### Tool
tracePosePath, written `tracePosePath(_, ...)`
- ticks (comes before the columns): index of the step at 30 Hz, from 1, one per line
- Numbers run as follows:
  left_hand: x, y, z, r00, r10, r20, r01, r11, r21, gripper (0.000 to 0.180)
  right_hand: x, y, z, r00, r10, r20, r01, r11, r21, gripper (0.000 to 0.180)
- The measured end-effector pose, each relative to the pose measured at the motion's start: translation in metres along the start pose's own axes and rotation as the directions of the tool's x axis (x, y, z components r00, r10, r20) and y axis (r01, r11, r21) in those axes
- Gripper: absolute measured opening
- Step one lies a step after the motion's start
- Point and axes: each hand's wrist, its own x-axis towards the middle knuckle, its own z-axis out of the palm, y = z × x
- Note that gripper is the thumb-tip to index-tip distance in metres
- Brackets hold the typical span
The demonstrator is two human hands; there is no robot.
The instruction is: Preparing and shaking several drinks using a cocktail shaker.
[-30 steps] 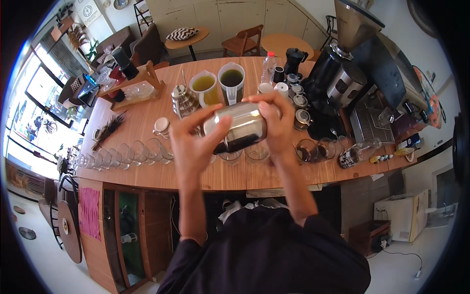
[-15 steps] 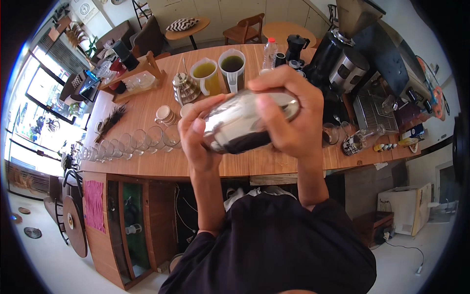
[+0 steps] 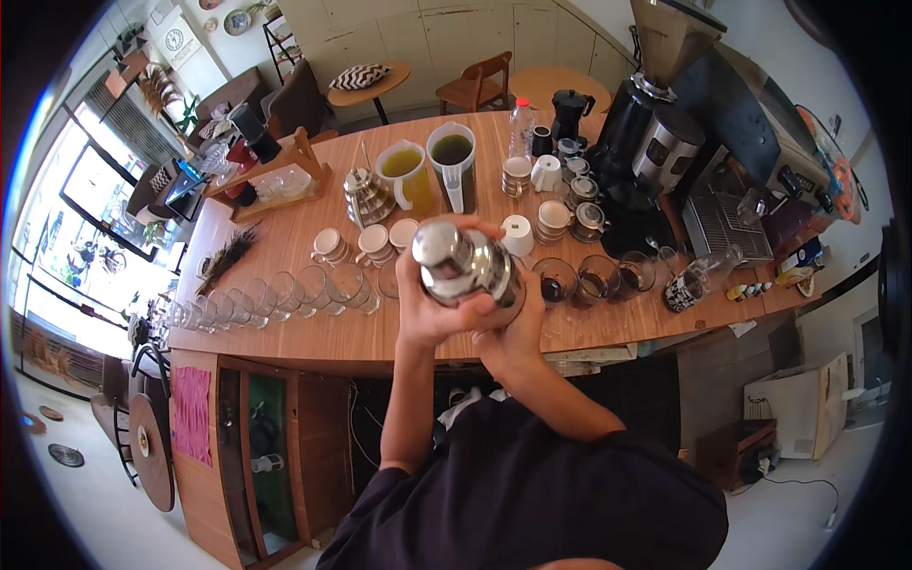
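A shiny metal cocktail shaker point(image 3: 464, 264) is held over the counter, tilted, its rounded cap pointing up and away from me. My left hand point(image 3: 426, 309) wraps round its left side, with the thumb across the front. My right hand point(image 3: 521, 332) closes round the lower right part, and some fingers show behind the shaker. To the right of it stand several glasses with dark liquid in the bottom, one a wide glass point(image 3: 594, 278). Leftward runs a row of clear glasses point(image 3: 283, 293). White mugs point(image 3: 329, 245) stand behind that row.
On the wooden counter point(image 3: 313, 342), a yellow-liquid pitcher point(image 3: 415, 193), a dark-green-liquid pitcher point(image 3: 450, 149) and a metal gooseneck kettle point(image 3: 366, 198) stand further back. A black grinder point(image 3: 622, 138) and an espresso machine point(image 3: 736, 218) occupy the right, near a patterned glass bottle point(image 3: 686, 290).
The shaker has come down and turned from lying crosswise to cap up. My right hand has shifted from its right end to underneath, and the left still grips it.
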Motion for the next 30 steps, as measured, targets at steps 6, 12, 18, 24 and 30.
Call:
tracePosePath(6,-0.02,-0.002,-0.001,0.98,-0.196,-0.041,0.197,0.98,0.014,0.091,-0.017,-0.008,0.006,0.985,0.155,-0.073,-0.158,0.987,-0.033,0.04)
tracePosePath(12,-0.035,-0.007,-0.012,0.941,-0.262,-0.215,0.256,0.965,-0.057,0.079,-0.013,-0.017,-0.018,0.942,-0.173,0.287,0.304,0.802,-0.514,0.073)
tracePosePath(18,-0.023,0.022,0.017,0.937,-0.319,-0.14,0.339,0.928,0.155,0.074,-0.003,-0.092,0.021,0.553,0.334,0.763,0.813,-0.016,-0.582,0.143)
tracePosePath(24,-0.009,0.04,0.033,0.898,-0.421,-0.127,0.439,0.839,0.323,0.097,0.001,-0.096,0.022,0.62,0.265,0.738,0.705,0.223,-0.673,0.146)
tracePosePath(30,-0.018,0.035,0.041,0.937,-0.306,-0.17,0.349,0.81,0.47,0.118,0.009,-0.104,0.02,0.606,0.282,0.744,0.661,0.341,-0.668,0.148)
